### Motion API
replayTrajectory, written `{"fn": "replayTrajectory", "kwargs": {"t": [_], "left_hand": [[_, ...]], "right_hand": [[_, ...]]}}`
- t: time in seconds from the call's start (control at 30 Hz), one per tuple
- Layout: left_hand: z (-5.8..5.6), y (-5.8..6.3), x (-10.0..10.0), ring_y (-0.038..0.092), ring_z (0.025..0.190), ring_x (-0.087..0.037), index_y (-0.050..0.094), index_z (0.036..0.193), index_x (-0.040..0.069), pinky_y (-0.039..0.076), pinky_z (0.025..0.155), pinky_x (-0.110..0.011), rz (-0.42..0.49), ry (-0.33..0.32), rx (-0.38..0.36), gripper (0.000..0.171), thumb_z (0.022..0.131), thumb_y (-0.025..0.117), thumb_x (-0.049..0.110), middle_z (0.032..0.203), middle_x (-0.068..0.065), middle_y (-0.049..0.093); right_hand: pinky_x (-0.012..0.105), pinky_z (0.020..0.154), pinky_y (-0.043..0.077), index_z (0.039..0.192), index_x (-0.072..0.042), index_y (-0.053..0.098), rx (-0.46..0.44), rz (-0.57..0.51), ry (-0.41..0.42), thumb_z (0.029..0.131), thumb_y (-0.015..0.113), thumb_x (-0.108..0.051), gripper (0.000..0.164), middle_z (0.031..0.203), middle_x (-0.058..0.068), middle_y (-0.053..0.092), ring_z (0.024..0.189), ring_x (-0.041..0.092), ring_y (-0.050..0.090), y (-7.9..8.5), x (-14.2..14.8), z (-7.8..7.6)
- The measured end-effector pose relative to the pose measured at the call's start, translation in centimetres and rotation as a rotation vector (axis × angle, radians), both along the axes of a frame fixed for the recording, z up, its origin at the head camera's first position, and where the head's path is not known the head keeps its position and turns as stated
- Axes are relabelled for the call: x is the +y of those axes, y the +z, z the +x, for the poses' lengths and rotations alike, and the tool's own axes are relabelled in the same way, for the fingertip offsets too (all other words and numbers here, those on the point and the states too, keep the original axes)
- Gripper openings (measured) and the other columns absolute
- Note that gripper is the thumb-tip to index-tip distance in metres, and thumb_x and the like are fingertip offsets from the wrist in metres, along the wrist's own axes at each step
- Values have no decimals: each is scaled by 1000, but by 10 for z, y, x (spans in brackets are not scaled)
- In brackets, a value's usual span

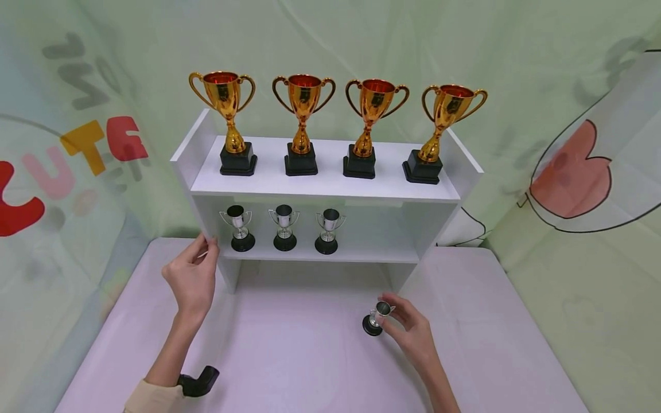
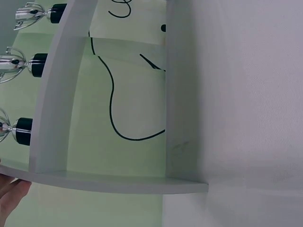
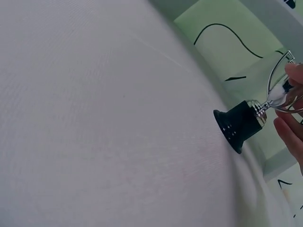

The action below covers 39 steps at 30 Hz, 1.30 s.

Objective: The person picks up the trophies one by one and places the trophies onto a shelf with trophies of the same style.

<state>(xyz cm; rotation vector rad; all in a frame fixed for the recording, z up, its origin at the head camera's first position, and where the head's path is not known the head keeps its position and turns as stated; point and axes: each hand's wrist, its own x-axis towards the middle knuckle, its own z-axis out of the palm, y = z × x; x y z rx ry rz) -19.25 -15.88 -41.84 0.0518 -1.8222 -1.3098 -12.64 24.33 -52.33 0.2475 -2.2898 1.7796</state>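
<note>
My right hand (image 1: 410,330) pinches a small silver trophy cup (image 1: 383,308) by its cup and handles, in front of the shelf's lower right. In the right wrist view the trophy's black base (image 3: 239,124) points away from the fingers (image 3: 289,135). My left hand (image 1: 196,275) grips the front edge of the white shelf's left side panel (image 1: 202,209), level with the middle board. Fingers (image 2: 13,196) show at that panel's edge in the left wrist view. Three matching silver trophies (image 1: 284,221) stand upright in a row on the middle board (image 1: 372,244), left to centre.
Several larger gold trophies (image 1: 304,94) with black bases stand along the top board (image 1: 325,186). The shelf rests on a table with a pale cloth (image 1: 299,355). Behind hangs a printed green curtain (image 1: 361,34). A black strap piece (image 1: 198,381) sits at the left wrist.
</note>
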Motion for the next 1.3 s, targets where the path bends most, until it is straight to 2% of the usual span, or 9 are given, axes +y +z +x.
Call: {"fn": "replayTrajectory", "kwargs": {"t": [0.1, 0.37, 0.6, 0.83, 1.3], "left_hand": [[0, 0, 0, 62, 78, 20, 78, 112, -2, 52, 74, -3, 6, 2, 1, 24, 89, 71, -6, 97, -25, 76], [-1, -1, -1, 63, 78, 20, 77, 112, -2, 52, 73, -3, 12, 3, 3, 24, 89, 71, -6, 97, -25, 76], [0, -1, -1, 62, 77, 20, 77, 112, -1, 52, 74, -3, 10, 2, 5, 24, 89, 71, -6, 96, -25, 76], [0, 0, -1, 63, 77, 20, 76, 115, -2, 52, 74, -4, 2, -5, -12, 25, 91, 69, -5, 97, -26, 76], [-1, -3, -2, 62, 78, 21, 74, 116, -5, 52, 74, -3, -13, -15, -15, 25, 91, 68, -4, 97, -28, 75]], "right_hand": [[16, 98, 53, 130, 6, 63, 2, -15, 0, 84, 78, 9, 49, 125, 28, 67, 109, 1, 68, -3, 0, 0], [18, 92, 56, 127, 7, 64, -55, -42, -52, 83, 79, 9, 47, 115, 11, 73, 101, 3, 70, -5, -2, 2], [18, 88, 58, 124, 9, 65, -72, -47, -59, 82, 79, 9, 44, 111, 9, 73, 97, 5, 71, -3, -3, 3], [21, 85, 60, 123, -1, 68, -122, -37, -81, 83, 82, 5, 42, 112, 1, 73, 99, 4, 72, -4, -4, 4], [21, 89, 59, 122, 0, 68, -89, -18, -70, 83, 81, 5, 41, 112, -1, 73, 98, 5, 72, 10, -8, 11]]}}
